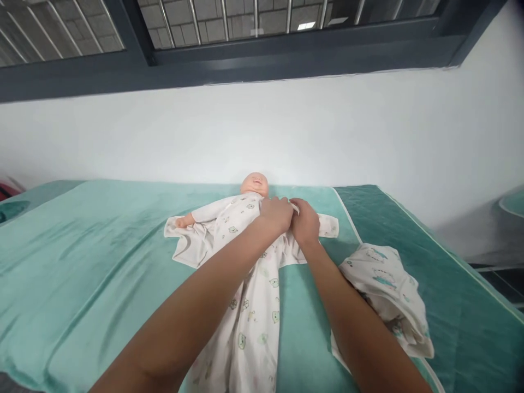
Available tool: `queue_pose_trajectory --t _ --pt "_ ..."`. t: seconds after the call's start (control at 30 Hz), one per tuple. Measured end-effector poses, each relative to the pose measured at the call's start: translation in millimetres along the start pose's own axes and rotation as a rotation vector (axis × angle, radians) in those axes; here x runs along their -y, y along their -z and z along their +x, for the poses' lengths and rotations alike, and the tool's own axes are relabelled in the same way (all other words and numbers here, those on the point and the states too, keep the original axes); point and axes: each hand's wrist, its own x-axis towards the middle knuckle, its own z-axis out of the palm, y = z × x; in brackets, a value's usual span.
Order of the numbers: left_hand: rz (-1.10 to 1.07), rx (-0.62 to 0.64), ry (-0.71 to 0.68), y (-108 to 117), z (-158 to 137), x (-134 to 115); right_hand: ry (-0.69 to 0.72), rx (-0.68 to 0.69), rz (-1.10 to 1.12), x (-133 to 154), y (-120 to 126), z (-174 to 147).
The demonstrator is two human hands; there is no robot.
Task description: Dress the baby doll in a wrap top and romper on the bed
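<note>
A baby doll (pixel 254 184) lies on its back with its head toward the wall. It wears a white romper (pixel 262 305) printed with small green and brown animals. One doll arm is bare at the hand, and a white garment is spread out under the doll's upper body. My left hand (pixel 277 213) is closed at the doll's chest and shoulder, gripping the romper's fabric. Beside it, almost touching, my right hand (pixel 305 221) pinches the edge of the same white cloth. The doll's other arm is hidden behind my hands.
A mint-green cloth (pixel 102 262) covers the bed, with a darker green section (pixel 462 305) on the right. A crumpled white printed cloth (pixel 385 289) lies by my right forearm. Behind stands a white wall (pixel 164 136) below a dark-framed barred window (pixel 286 57).
</note>
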Motion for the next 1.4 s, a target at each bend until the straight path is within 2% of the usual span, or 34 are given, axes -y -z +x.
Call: queue_pose_trajectory --t 0.23,0.37,0.53,0.8,0.9,1.03,1.2,1.4 --pt "0.056 0.069 0.033 -15.1 31.5 -6.2 -0.067 0.041 -0.025 -0.9 0.1 0.8" --pt "0.077 0.08 0.048 -8.1 36.1 7.3 -0.085 -0.003 0.022 -7.3 -0.4 3.5" --pt "0.11 0.094 0.066 -1.6 30.6 28.6 -0.222 0.021 0.177 -18.5 -0.2 8.0" --pt "0.088 0.143 -0.141 -21.2 43.0 8.9 -0.267 0.054 0.2 -19.9 -1.9 8.0" --pt "0.092 0.125 -0.171 -23.4 47.1 10.7 -0.269 0.063 0.24 -22.1 -0.2 10.0" --pt "0.12 0.082 -0.163 -14.3 44.1 21.8 -0.304 0.046 0.315 -27.1 4.8 11.5" --pt "0.147 0.018 -0.147 9.1 28.1 38.7 -0.363 -0.027 0.418 -34.4 9.4 9.7" --pt "0.181 -0.001 -0.12 23.8 10.5 51.3 -0.442 -0.099 0.708 -38.3 4.8 7.6"
